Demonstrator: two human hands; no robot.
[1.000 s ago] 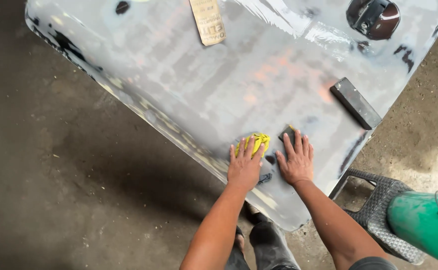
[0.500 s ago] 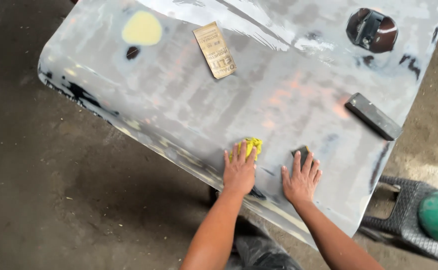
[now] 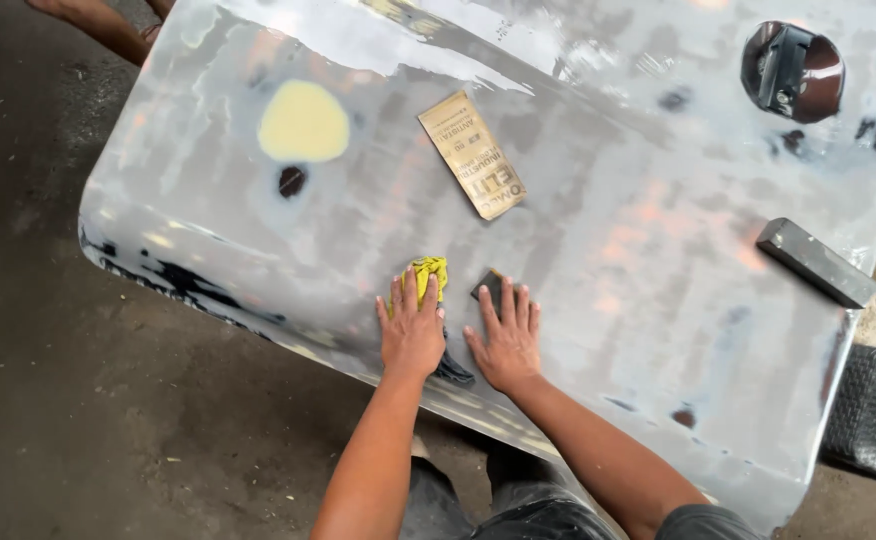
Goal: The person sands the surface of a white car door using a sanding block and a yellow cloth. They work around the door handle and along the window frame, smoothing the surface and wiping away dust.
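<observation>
My hands have slid along the panel (image 3: 598, 250)'s near edge; left hand (image 3: 413, 335) flat on the yellow cloth (image 3: 428, 275), right hand (image 3: 506, 345) flat on the dark sanding pad (image 3: 489, 288), fingers spread. I judge I'm mid wet-sanding; next calls for even pressure.

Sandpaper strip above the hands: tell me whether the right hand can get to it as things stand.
Probably yes. The right hand lies flat on the grey panel, over a dark block, and only bare panel lies between it and the sandpaper strip. It would have to leave the block first.
</observation>
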